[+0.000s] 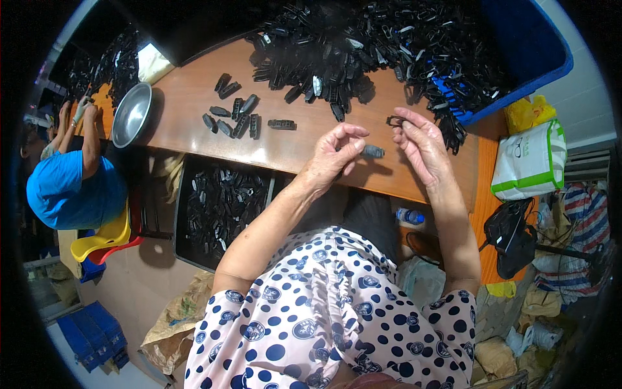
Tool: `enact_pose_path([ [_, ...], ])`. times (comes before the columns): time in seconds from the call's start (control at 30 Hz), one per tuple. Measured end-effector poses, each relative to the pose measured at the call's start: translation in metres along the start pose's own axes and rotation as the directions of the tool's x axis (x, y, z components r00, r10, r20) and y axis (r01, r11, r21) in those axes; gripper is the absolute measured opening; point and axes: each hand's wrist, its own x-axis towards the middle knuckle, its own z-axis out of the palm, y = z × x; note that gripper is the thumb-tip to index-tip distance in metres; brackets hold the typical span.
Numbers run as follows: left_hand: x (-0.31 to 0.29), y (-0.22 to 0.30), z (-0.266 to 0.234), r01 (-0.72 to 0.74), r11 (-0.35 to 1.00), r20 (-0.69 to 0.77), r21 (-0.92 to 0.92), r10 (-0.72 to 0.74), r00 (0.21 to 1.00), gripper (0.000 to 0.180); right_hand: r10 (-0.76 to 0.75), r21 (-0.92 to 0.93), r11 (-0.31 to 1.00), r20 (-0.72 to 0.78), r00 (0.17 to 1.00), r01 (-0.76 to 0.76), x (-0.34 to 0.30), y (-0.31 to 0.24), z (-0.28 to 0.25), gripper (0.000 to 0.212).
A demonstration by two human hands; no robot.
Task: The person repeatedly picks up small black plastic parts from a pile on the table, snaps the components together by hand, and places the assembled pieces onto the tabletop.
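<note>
My right hand (421,146) pinches a small black plastic frame (394,121) with an opening through it, between thumb and fingertips above the wooden table. To its left, my left hand (338,152) has its fingers curled, thumb against them; what they hold is mostly hidden. A grey-black oblong plastic piece (373,151) shows just beside the left thumb, and I cannot tell if it is gripped or lies on the table. Left of my hands, several similar dark pieces (243,123) lie in a loose group, with a single piece (282,124) nearer to me.
A large heap of black plastic parts (330,61) covers the table's far side, beside a blue bin (544,74). A metal bowl (132,115) sits at the left edge. Below is a black crate (225,211) of pieces. A person in blue (81,185) works at left.
</note>
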Motion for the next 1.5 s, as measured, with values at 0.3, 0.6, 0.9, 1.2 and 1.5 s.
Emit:
enact_pose_path([
  [0.3,0.006,-0.009,0.008,-0.008,0.999,-0.080,0.052,0.012,0.997,0.023,-0.045,-0.075,0.996,0.048,0.998,0.048,-0.013,0.037,0.018,0.016],
  [0.6,-0.003,-0.005,0.009,-0.337,0.823,0.167,0.457,0.293,0.941,0.030,0.135,0.078,0.985,0.194,0.972,-0.152,-0.022,0.030,0.008,0.017],
  [0.9,-0.006,0.009,0.004,-0.461,0.409,0.292,0.787,0.411,0.863,0.024,0.155,0.123,0.976,0.192,0.969,-0.180,-0.034,0.025,0.012,0.017],
  [1.2,-0.010,0.013,0.004,-0.438,0.371,0.283,0.819,0.403,0.870,0.025,0.136,0.069,0.986,0.198,0.971,-0.152,-0.036,0.022,0.017,0.016],
  [1.5,-0.010,0.012,-0.003,-0.492,0.275,0.349,0.826,0.437,0.829,0.026,0.128,-0.233,0.968,0.152,0.980,-0.090,-0.034,0.015,0.015,0.018],
])
